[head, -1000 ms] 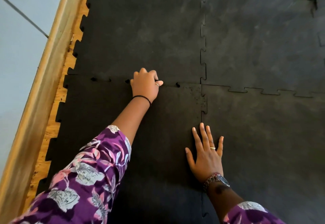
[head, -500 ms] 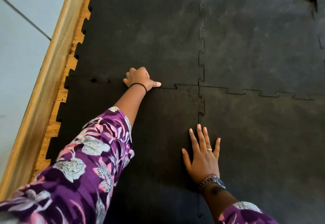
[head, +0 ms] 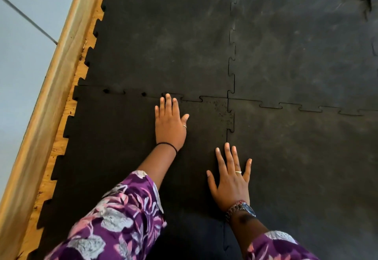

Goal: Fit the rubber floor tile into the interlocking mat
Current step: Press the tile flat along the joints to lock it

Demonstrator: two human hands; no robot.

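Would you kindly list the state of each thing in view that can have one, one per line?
Rubber floor tile: lying flat, far seam left of the fingers still shows small open gaps.
Interlocking mat: laid flat, one tab at the far right lifted.
Left hand: open, palm flat on the tile near its far seam.
Right hand: open, flat across the tile's right seam.
Wristwatch: worn on the right wrist.

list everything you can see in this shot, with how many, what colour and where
rubber floor tile: one, black, lower left, under both hands
interlocking mat: three joined tiles fully seen, black, top and right
wooden board: one, tan, beneath the toothed left edge
wooden trim: one, light, diagonal at left
wall: pale blue-grey, far left
left hand: flat, fingertips at the far seam, ring, black wristband
right hand: flat across the right seam, ring, watch
sleeves: two, purple floral, bottom
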